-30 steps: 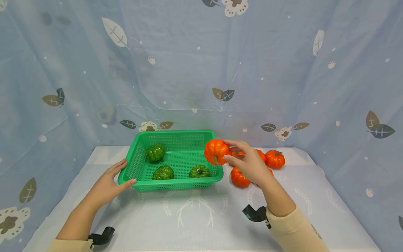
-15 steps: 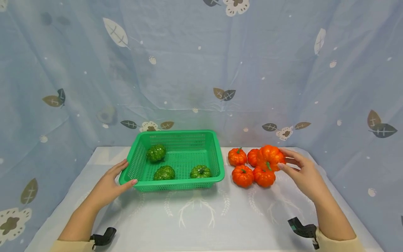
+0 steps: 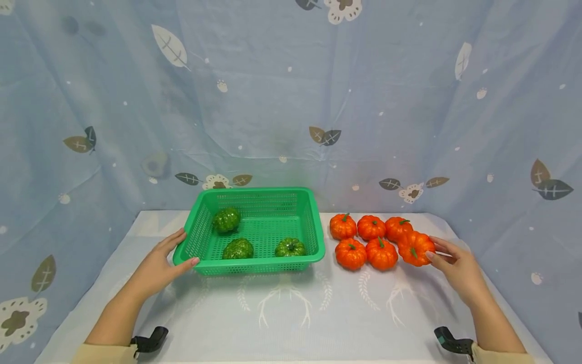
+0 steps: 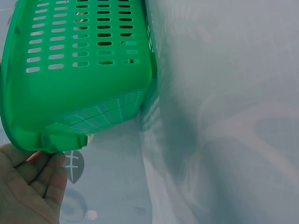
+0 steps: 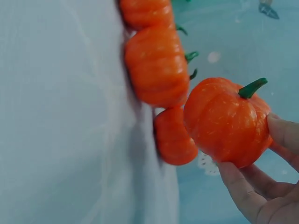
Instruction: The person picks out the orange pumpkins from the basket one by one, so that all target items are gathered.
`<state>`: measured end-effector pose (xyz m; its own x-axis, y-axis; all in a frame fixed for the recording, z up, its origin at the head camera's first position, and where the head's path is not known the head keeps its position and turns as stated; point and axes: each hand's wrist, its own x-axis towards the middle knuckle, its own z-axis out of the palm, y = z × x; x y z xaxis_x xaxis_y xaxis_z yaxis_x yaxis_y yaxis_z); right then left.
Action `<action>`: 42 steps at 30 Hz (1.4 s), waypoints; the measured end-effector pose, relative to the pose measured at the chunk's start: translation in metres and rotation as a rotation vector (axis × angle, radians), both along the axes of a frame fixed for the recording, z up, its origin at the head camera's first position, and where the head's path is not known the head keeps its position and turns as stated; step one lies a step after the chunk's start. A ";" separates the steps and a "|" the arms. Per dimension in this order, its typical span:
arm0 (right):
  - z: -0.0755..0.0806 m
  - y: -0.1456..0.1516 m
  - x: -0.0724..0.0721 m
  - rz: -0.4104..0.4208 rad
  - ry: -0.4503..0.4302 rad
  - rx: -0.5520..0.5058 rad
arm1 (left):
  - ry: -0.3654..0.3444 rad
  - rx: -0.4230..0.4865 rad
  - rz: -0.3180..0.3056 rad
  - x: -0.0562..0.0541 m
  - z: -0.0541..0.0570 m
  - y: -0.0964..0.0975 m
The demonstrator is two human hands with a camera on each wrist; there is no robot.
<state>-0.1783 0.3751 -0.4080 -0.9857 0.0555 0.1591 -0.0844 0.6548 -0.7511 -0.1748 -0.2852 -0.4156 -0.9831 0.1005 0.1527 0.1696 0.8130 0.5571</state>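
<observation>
My right hand (image 3: 456,265) pinches a small orange pumpkin (image 3: 416,248) between thumb and fingers at the right end of the pumpkin group. It is tilted, its green stem facing the front in the head view. In the right wrist view this pumpkin (image 5: 229,122) hangs off the table surface beside other orange pumpkins (image 5: 156,65). My left hand (image 3: 156,265) lies at the left front corner of a green plastic basket (image 3: 259,264), thumb and fingers spread and touching its rim. Three green pumpkins, one at the back left (image 3: 226,220), sit inside the basket.
Several orange pumpkins (image 3: 350,254) stand in two rows to the right of the basket. A pale patterned cloth covers the table (image 3: 291,323). Behind hangs a blue curtain (image 3: 273,101) with leaf prints, which also borders both sides.
My right hand has carried the orange pumpkin from over the basket's right rim rightward past the other pumpkins, then lower and nearer the front. The left hand stays at the basket corner.
</observation>
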 end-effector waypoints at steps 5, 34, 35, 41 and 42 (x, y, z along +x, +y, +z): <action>-0.018 0.010 -0.007 -0.002 -0.102 -0.044 | -0.007 0.002 0.001 0.001 -0.001 0.001; -0.047 0.030 -0.033 -0.048 -0.265 -0.189 | 0.005 0.028 -0.017 0.001 0.000 -0.002; -0.047 0.029 -0.034 -0.041 -0.267 -0.194 | 0.003 0.032 -0.018 0.001 -0.001 -0.002; -0.047 0.027 -0.035 -0.033 -0.285 -0.207 | -0.004 0.045 -0.019 0.001 -0.002 -0.002; -0.047 0.026 -0.036 -0.033 -0.288 -0.209 | -0.006 0.045 -0.018 0.001 -0.002 -0.002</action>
